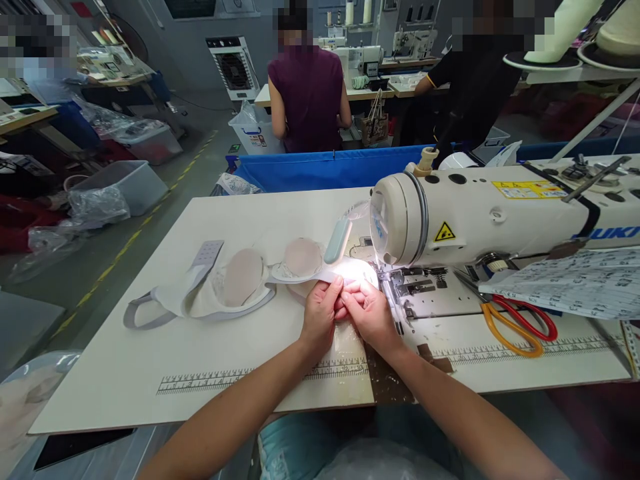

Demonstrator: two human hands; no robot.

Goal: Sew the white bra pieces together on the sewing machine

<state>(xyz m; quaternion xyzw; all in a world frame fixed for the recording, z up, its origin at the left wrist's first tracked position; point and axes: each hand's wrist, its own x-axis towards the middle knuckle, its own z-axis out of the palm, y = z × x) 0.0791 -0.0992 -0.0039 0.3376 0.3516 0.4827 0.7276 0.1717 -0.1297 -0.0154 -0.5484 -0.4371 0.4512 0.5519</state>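
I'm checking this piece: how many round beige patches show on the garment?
2: one patch nearer the grey loop, the other patch nearer the left hand. Folds of the garment may hide others.

Here, the left hand [320, 317] and the right hand [371, 317] meet under the bright light, fingertips pinching the edge of a white-and-grey fabric bra [215, 293] with round beige pads, just beside a big white sewing machine [460, 217]. The bra trails leftward over the flat white desk [225, 217]! Metal scissors [489, 309] with orange and red handles lie at right; beyond, a person in a purple top [310, 100] sits facing away.
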